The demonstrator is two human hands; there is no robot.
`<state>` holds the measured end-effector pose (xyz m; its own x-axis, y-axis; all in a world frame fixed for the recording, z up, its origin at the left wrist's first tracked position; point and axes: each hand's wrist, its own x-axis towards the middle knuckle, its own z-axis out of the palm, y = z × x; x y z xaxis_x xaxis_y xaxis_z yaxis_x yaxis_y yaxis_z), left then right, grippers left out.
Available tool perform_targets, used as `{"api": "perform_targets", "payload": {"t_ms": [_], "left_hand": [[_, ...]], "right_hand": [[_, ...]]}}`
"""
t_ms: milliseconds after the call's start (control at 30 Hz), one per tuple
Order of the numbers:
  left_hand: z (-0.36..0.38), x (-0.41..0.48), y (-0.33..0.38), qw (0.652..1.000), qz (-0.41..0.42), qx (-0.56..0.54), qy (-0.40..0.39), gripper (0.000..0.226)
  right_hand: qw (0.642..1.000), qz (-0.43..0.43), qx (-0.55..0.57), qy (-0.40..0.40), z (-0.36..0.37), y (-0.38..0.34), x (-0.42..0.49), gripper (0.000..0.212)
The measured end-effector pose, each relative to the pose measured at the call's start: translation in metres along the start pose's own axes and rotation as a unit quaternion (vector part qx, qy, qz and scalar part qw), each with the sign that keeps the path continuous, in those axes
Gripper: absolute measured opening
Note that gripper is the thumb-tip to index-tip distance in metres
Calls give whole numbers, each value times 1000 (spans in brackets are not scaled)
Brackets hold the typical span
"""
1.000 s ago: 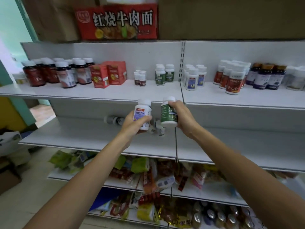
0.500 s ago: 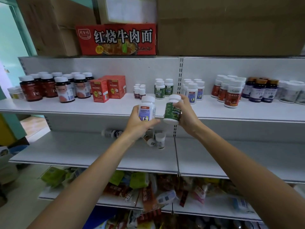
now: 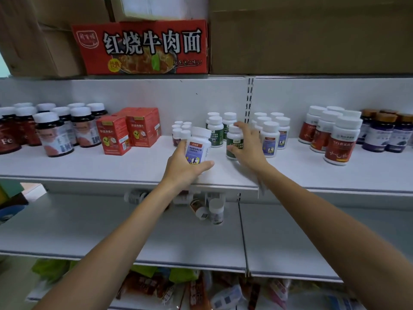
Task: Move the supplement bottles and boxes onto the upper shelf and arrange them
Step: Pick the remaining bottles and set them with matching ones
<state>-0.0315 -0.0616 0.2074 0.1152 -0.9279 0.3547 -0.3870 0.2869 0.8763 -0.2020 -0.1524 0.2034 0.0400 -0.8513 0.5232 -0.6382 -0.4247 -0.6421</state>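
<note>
Head view has both hands up at the upper shelf point(image 3: 111, 166). The right hand point(image 3: 248, 148) curls fingers and thumb round a green-label bottle point(image 3: 233, 142), upright, just in front of the matching green-label row point(image 3: 215, 130); whether its base touches the board I cannot tell. The left hand point(image 3: 185, 166) grips a blue-label bottle point(image 3: 197, 148) round the body, tilted a little, over the front part of the shelf.

To do this well, I would seat the green one flat, nudge it back in line with its row, label forward, then lift the fingers straight off. The blue one belongs, I judge, with the blue-label group point(image 3: 271, 137) just past the right hand, so it should wait its turn.

Bare board lies to the left of the left hand. Small bottles point(image 3: 181, 130) stand close behind its fingers, and the shelf lip point(image 3: 134, 181) runs under its wrist, so a set-down there risks a fall
</note>
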Motion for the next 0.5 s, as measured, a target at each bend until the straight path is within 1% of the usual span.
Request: {"api": "perform_targets", "payload": {"t_ms": [100,267,367,500], "left_hand": [[5,23,-7,1000,-10,0,8,46],[14,47,-18,1000,-12,0,15,49],[19,56,-19,1000,-24,3,12,55],[24,59,-14,998,-52,-24,-17,70]], "right_hand": [[999,14,-31,-35,7,3,34,61],[1000,-5,-9,-30,18,16,54,58],[999,-10,-12,-28,23,18,60,60],[999,1,-30,-40,25,21,61,64]]}}
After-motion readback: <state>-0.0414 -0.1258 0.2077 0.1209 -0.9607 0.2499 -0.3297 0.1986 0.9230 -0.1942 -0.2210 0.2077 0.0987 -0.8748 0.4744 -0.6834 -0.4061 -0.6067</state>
